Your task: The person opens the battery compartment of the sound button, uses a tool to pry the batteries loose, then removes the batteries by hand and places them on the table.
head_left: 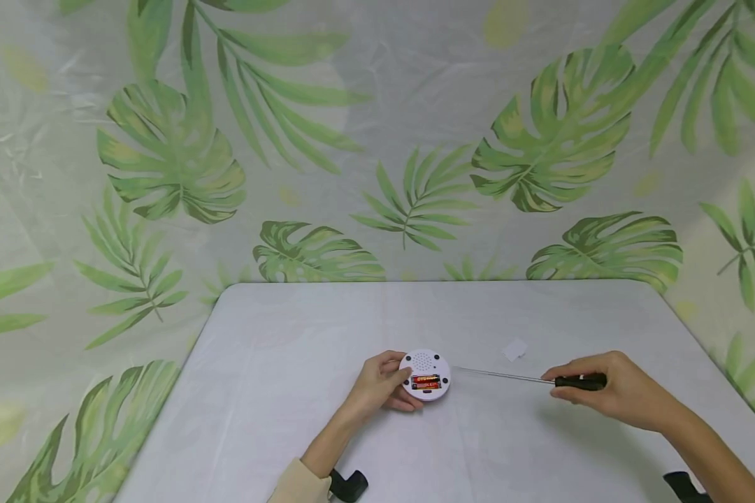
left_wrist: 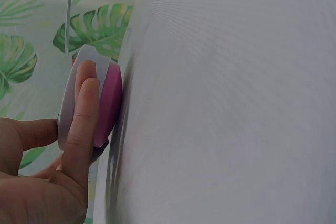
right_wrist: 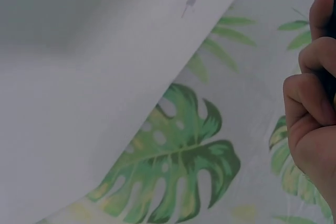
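Note:
A round white device with speaker holes and several dark dots on its face is gripped in my left hand, thumb on the near edge and fingers around the back. Red batteries sit in its uncovered compartment, facing up. In the left wrist view the device's other side shows a pink part, close over the table. My right hand holds a screwdriver by its black handle. The long metal shaft points left, its tip just right of the device. The right wrist view shows curled fingers around the dark handle.
A small white plastic piece lies on the white table, beyond the screwdriver shaft. Behind the table hangs a leaf-patterned cloth. Black wrist mounts show near the bottom edge.

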{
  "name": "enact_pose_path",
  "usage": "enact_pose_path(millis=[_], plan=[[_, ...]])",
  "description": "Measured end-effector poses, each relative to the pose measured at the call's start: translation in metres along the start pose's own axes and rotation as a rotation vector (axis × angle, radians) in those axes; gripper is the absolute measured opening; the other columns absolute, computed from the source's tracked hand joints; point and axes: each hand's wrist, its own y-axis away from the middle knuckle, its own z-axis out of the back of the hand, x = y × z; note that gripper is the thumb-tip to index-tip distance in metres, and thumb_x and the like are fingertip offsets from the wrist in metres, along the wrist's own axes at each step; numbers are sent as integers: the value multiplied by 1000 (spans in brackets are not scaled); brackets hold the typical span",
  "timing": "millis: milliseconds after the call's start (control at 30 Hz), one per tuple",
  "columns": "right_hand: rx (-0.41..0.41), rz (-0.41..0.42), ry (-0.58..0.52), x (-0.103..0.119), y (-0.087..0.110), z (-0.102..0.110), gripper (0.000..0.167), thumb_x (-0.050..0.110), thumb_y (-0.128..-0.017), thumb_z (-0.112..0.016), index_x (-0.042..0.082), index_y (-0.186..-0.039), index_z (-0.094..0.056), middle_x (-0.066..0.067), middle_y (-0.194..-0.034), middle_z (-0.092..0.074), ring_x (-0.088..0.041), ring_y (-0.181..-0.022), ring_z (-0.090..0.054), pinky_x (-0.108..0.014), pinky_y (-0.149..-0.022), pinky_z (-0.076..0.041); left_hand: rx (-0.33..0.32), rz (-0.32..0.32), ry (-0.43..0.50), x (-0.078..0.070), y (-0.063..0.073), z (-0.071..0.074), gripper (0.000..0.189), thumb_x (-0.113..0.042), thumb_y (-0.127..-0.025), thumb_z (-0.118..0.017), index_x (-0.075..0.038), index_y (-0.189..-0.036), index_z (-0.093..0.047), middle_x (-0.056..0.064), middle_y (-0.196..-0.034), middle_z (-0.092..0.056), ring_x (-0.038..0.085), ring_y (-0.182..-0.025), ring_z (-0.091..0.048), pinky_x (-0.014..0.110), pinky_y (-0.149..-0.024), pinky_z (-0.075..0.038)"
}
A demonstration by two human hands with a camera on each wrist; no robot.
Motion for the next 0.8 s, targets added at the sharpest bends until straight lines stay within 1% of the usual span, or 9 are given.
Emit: enact_pose_path(millis=[100, 200, 300, 367, 433, 533, 600, 667, 800], plan=[[-49, -81, 66, -4, 8, 6, 24, 10, -96, -73, 6, -120, -74, 12, -91, -77, -3, -72, -67, -22, -53, -54, 3, 2, -4, 0, 0, 1, 40, -10, -105, -57, 3, -142, -49, 24, -125, -71, 28, -70, -79, 40, -69, -69], [-111, -147, 151, -7, 16, 9, 19, 13, -99, -70, 14, -119, -72, 16, -81, -70, -2, -68, -62, -21, -52, -48, 11, 3, -3, -1, 1, 1, 40, -10, -106, -57, 3, -143, -48, 24, -127, -70, 28, -70, -79, 40, -69, -69], [-175, -147, 241, -12, 21, 9, 14, 13, -102, -66, 16, -115, -68, 19, -76, -63, 0, -59, -51, -20, -47, -41, 20, 6, -6, -1, 2, 1, 41, -10, -106, -56, 3, -143, -48, 24, -128, -69, 28, -71, -79, 41, -70, -69], [-204, -151, 327, -15, 24, 9, 10, 15, -104, -62, 16, -114, -64, 21, -73, -58, 1, -54, -43, -20, -43, -36, 24, 9, -11, -1, 2, 1, 41, -11, -106, -56, 3, -144, -48, 24, -129, -69, 28, -71, -79, 41, -70, -69], [-211, -179, 430, -19, 26, 7, 8, 19, -108, -57, 14, -114, -59, 22, -71, -55, 3, -52, -37, -20, -42, -32, 27, 12, -17, -1, 2, 1, 41, -11, -107, -56, 3, -144, -47, 23, -129, -69, 28, -72, -79, 41, -70, -69], [-179, -274, 540, -25, 28, 3, 18, 26, -112, -46, 10, -116, -54, 17, -68, -53, 1, -50, -37, -21, -41, -32, 31, 12, -20, -1, 2, 1, 42, -11, -107, -56, 3, -145, -47, 23, -131, -68, 28, -72, -79, 41, -70, -69], [-151, -333, 573, -29, 29, -2, 23, 28, -113, -42, 8, -118, -51, 11, -65, -51, -3, -50, -39, -23, -41, -31, 35, 12, -17, -1, 2, 0, 41, -11, -107, -56, 3, -145, -47, 24, -131, -68, 28, -71, -79, 41, -70, -69], [-144, -367, 589, -32, 29, -9, 24, 27, -114, -39, 5, -118, -48, 6, -61, -48, -8, -48, -39, -24, -39, -31, 40, 13, -14, -1, 1, 0, 41, -10, -107, -55, 3, -144, -47, 24, -132, -68, 26, -70, -79, 40, -70, -69], [-202, -379, 639, -39, 27, -25, 19, 21, -112, -43, 2, -112, -45, 3, -55, -43, -13, -46, -39, -25, -38, -29, 50, 20, -10, 0, 1, -1, 40, -10, -107, -55, 3, -144, -48, 24, -132, -68, 24, -70, -79, 40, -69, -69]])
